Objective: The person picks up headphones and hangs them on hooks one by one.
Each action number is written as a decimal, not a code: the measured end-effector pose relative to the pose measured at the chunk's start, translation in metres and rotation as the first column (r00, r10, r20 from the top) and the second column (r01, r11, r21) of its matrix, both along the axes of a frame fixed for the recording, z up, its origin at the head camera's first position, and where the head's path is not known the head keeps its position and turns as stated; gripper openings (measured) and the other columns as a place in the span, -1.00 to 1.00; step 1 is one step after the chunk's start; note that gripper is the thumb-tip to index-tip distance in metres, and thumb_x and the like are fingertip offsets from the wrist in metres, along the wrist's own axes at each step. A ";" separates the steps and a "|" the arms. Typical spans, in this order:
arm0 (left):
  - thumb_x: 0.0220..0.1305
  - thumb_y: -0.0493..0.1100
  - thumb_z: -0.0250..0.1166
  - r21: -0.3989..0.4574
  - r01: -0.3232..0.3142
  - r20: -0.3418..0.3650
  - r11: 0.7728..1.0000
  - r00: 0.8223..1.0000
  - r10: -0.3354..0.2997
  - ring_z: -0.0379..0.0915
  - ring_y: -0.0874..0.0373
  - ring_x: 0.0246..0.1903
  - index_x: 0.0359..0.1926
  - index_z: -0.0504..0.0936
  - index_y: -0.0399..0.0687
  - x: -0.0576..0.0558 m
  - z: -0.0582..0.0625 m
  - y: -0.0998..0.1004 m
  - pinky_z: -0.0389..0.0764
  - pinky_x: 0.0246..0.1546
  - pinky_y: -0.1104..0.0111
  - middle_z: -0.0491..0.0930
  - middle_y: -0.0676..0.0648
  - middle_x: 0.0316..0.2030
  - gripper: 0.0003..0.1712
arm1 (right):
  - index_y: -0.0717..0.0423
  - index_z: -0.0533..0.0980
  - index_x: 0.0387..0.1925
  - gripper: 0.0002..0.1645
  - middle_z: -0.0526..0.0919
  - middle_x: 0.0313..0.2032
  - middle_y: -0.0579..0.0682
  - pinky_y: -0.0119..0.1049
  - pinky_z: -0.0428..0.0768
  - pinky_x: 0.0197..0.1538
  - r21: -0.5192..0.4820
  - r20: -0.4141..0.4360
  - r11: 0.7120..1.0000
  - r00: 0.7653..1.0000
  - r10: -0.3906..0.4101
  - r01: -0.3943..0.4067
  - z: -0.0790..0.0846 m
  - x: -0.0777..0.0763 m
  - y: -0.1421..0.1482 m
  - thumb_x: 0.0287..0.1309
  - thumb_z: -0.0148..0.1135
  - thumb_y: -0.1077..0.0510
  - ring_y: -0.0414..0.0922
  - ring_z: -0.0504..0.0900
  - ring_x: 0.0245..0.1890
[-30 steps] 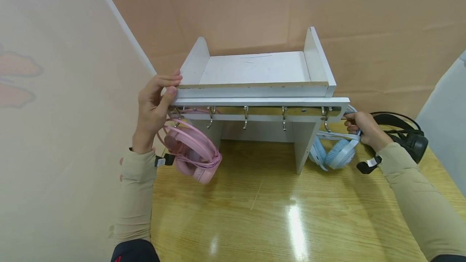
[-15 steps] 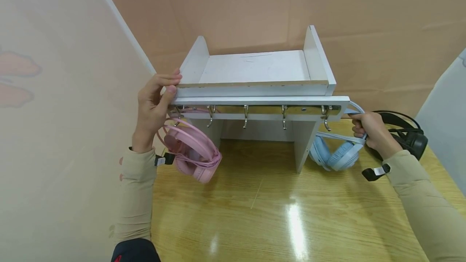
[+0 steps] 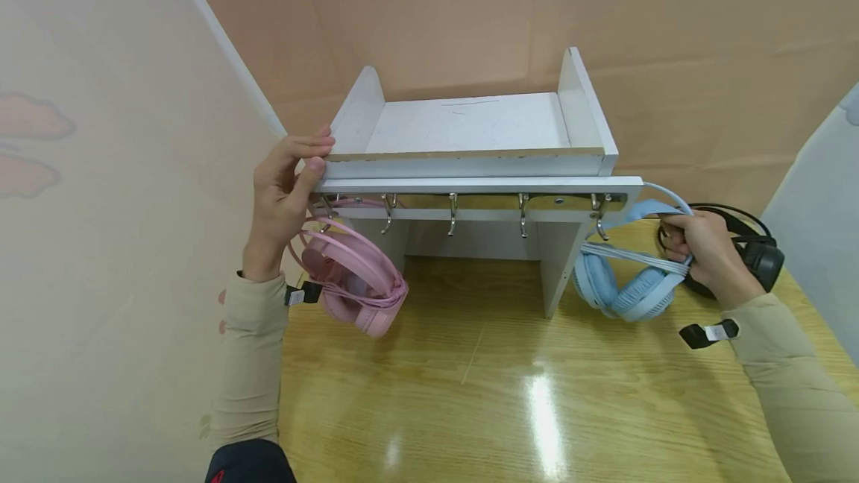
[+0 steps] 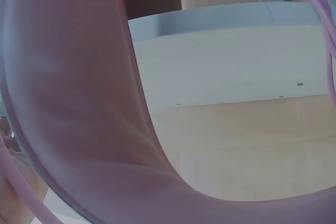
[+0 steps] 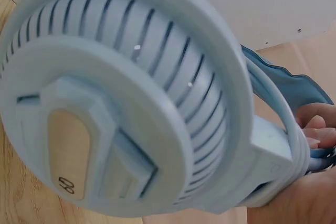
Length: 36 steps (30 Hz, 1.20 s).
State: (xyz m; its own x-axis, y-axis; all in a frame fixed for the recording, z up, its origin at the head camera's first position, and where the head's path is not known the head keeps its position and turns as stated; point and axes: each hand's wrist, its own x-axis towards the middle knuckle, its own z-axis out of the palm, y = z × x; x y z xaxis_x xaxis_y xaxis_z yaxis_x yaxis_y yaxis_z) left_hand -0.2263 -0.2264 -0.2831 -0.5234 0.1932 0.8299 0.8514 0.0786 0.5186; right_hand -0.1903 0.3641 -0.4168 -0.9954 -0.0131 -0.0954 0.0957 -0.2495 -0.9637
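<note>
Pinching the front left corner of the white rack (image 3: pixel 470 168), my left hand (image 3: pixel 282 185) had its thumb on the front edge. Just below, the pink headphones (image 3: pixel 362 263) hung at the leftmost hook (image 3: pixel 327 207), their long axis slanting from the band at upper left to the cups at lower right. More metal hooks (image 3: pixel 452 218) ran rightward. Beside the rack's right end, my right hand (image 3: pixel 701 244) gripped the light blue headphones (image 3: pixel 640 295), fingers curled round the band; their long axis sloped from upper right to lower left, cups pointing down. Whether their band touched the rightmost hook, I couldn't tell. Beyond my right hand, black headphones (image 3: pixel 765 263) lay on the bench (image 3: pixel 470 416).
</note>
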 end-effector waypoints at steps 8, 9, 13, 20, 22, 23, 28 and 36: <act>0.53 -0.32 0.26 0.005 0.001 0.006 1.000 1.000 -0.002 0.61 -0.09 0.34 -0.07 0.61 -0.62 -0.001 -0.001 0.000 0.62 0.43 0.14 0.75 -0.04 0.03 -0.71 | 0.07 0.32 -0.59 -0.49 0.28 -0.74 -0.11 -0.14 -0.25 -0.54 -0.078 -0.053 0.997 0.999 -0.001 -0.003 0.005 0.017 -0.002 0.63 -0.05 0.29 -0.02 -0.20 -0.61; 0.52 -0.32 0.26 0.006 0.004 0.007 1.000 1.000 -0.004 0.61 -0.09 0.34 -0.07 0.61 -0.62 -0.001 -0.001 0.000 0.62 0.43 0.14 0.75 -0.04 0.03 -0.71 | 0.07 0.31 -0.59 -0.49 0.27 -0.74 -0.10 -0.14 -0.27 -0.54 -0.091 -0.061 0.996 0.998 0.003 -0.008 0.005 0.019 -0.002 0.63 -0.06 0.30 -0.02 -0.21 -0.61; 0.52 -0.31 0.27 0.008 0.002 0.002 1.000 1.000 -0.002 0.62 -0.09 0.32 -0.08 0.62 -0.62 -0.001 -0.001 0.000 0.61 0.44 0.13 0.75 -0.04 0.03 -0.71 | 0.09 0.30 -0.59 -0.48 0.18 -0.73 -0.06 -0.17 -0.34 -0.54 -0.132 -0.098 0.991 0.995 0.024 -0.037 0.008 0.026 -0.002 0.63 -0.11 0.34 -0.01 -0.27 -0.61; 0.53 -0.33 0.25 0.002 -0.005 -0.004 1.000 1.000 0.005 0.62 -0.08 0.32 -0.07 0.62 -0.62 -0.001 -0.001 0.000 0.61 0.44 0.12 0.75 -0.02 0.03 -0.72 | 0.09 0.29 -0.61 -0.46 0.16 -0.73 -0.03 -0.17 -0.36 -0.55 -0.130 -0.107 0.991 0.994 0.025 -0.039 0.014 0.037 -0.006 0.62 -0.18 0.40 0.01 -0.29 -0.61; 0.52 -0.33 0.25 0.006 -0.005 -0.005 1.000 1.000 0.005 0.62 -0.08 0.32 -0.07 0.61 -0.62 0.000 -0.001 0.000 0.61 0.44 0.12 0.75 -0.03 0.03 -0.72 | 0.09 0.27 -0.62 -0.45 0.13 -0.73 -0.02 -0.16 -0.36 -0.56 -0.122 -0.117 0.992 0.993 0.019 -0.034 0.016 0.040 -0.007 0.61 -0.18 0.41 0.02 -0.28 -0.62; 0.52 -0.33 0.26 0.008 -0.005 -0.003 1.000 1.000 0.005 0.62 -0.08 0.32 -0.07 0.61 -0.62 0.000 0.000 0.000 0.62 0.44 0.13 0.75 -0.03 0.03 -0.72 | 0.10 0.26 -0.62 -0.45 0.10 -0.72 -0.02 -0.16 -0.36 -0.56 -0.123 -0.129 0.992 0.992 0.019 -0.035 0.016 0.042 -0.008 0.61 -0.19 0.42 0.02 -0.28 -0.63; 0.52 -0.32 0.27 0.015 -0.001 0.006 1.000 1.000 0.001 0.61 -0.10 0.32 -0.07 0.61 -0.63 0.001 0.000 0.000 0.62 0.43 0.13 0.76 -0.06 0.03 -0.71 | 0.12 0.20 -0.63 -0.44 -0.01 -0.68 0.02 -0.17 -0.38 -0.62 -0.128 -0.205 0.990 0.978 0.025 -0.052 0.021 0.052 -0.011 0.58 -0.28 0.48 0.02 -0.30 -0.68; 0.52 -0.30 0.27 0.008 -0.007 0.002 1.000 1.000 0.007 0.62 -0.09 0.32 -0.07 0.62 -0.62 0.002 0.000 -0.001 0.61 0.44 0.12 0.76 -0.04 0.02 -0.70 | 0.13 0.10 -0.61 -0.45 -0.10 -0.66 0.04 -0.24 -0.38 -0.70 -0.144 -0.304 0.984 0.951 0.053 -0.101 0.024 0.069 -0.016 0.55 -0.40 0.53 -0.04 -0.27 -0.75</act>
State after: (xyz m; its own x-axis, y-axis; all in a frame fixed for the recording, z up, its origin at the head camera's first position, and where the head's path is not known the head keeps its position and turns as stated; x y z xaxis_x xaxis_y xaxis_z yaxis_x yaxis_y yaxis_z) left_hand -0.2248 -0.2278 -0.2833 -0.5261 0.1832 0.8304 0.8499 0.0803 0.5207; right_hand -0.1212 0.3484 -0.3931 -0.9733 -0.0821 0.2145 -0.1645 -0.4023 -0.9006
